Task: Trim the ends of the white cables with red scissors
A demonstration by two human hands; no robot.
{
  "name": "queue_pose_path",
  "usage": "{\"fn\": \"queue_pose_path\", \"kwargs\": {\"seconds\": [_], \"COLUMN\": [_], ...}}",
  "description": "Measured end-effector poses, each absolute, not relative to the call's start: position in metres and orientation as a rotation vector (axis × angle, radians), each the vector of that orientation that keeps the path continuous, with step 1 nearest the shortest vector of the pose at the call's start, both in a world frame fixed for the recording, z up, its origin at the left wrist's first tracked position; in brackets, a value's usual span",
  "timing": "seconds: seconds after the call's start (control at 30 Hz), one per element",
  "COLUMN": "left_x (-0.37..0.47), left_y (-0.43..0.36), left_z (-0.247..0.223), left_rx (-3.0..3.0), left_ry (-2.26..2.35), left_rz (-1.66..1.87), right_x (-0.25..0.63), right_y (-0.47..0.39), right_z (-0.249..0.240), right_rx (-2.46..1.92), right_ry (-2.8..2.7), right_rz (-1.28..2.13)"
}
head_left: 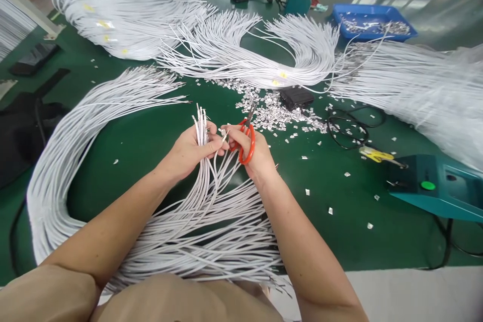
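My left hand (187, 150) is closed around a small bunch of white cables (203, 171), whose ends stick up above the fingers. In my right hand (260, 157) sits a pair of red-handled scissors (252, 143), its blades pointing away from me. The right fingertips meet the left thumb at the end of a single cable (225, 137); whether they pinch it is hard to make out. Below both hands, a thick bundle of white cables (196, 241) spreads across the table's front edge and curves round to the left.
Small silvery pieces (271, 110) lie scattered beyond my hands, around a black block (296, 97). More white cable bundles (124, 10) lie behind and at right. A blue tray (373, 8) stands at the back; a teal device (437, 186) and yellow-handled tool (377, 155) are at right.
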State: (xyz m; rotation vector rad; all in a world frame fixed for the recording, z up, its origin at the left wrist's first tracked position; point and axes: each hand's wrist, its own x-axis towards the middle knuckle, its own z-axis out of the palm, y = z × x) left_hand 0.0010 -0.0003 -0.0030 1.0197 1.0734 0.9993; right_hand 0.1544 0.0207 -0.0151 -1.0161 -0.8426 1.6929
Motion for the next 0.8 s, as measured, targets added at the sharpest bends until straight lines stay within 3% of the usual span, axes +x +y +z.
{"fn": "queue_pose_path", "kwargs": {"seconds": [0.2, 0.43, 0.7, 0.8], "left_x": [0.004, 0.000, -0.017, -0.018], "left_y": [-0.001, -0.001, 0.000, 0.001], "left_z": [-0.004, -0.002, 0.001, -0.001], "left_rx": [1.102, 1.041, 1.088, 1.099], "left_ry": [1.268, 1.163, 1.150, 1.167], "left_rz": [1.079, 1.041, 0.828, 0.824], "right_x": [0.158, 0.157, 0.166, 0.165], "right_y": [0.016, 0.019, 0.018, 0.016], "right_z": [-0.003, -0.012, -0.008, -0.007], "right_rx": [-1.153, -1.221, -1.347, -1.327], "right_ry": [-1.004, -0.977, -1.160, -1.357], "right_rz": [1.544, 1.488, 0.768, 0.687]}}
